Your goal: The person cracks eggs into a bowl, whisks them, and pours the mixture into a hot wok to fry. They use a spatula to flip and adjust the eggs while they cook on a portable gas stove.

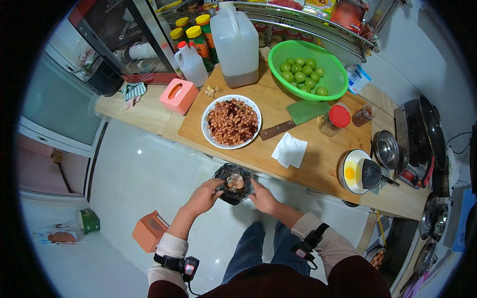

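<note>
Below the counter's front edge, a small bin lined with a black plastic bag [226, 172] has eggshells [235, 181] in it. My left hand [206, 195] is at the bin's left rim and my right hand [263, 197] at its right rim, fingers spread; whether either grips the bag cannot be told. On the wooden board [298, 178] above stand a plate of cooked peanuts with dried chillies [233, 121], a green-bladed cleaver [303, 114] and a white paper napkin [290, 150]. A bowl [351, 162] at the right holds a cracked egg and a black ladle [370, 174].
A green basket [332, 80] of round green fruit, a large plastic jug [235, 44], a red-lidded jar [334, 121] and a pink tissue box [179, 96] stand farther back. A gas stove [408, 149] is at right. An orange stool [149, 231] stands on the floor at left.
</note>
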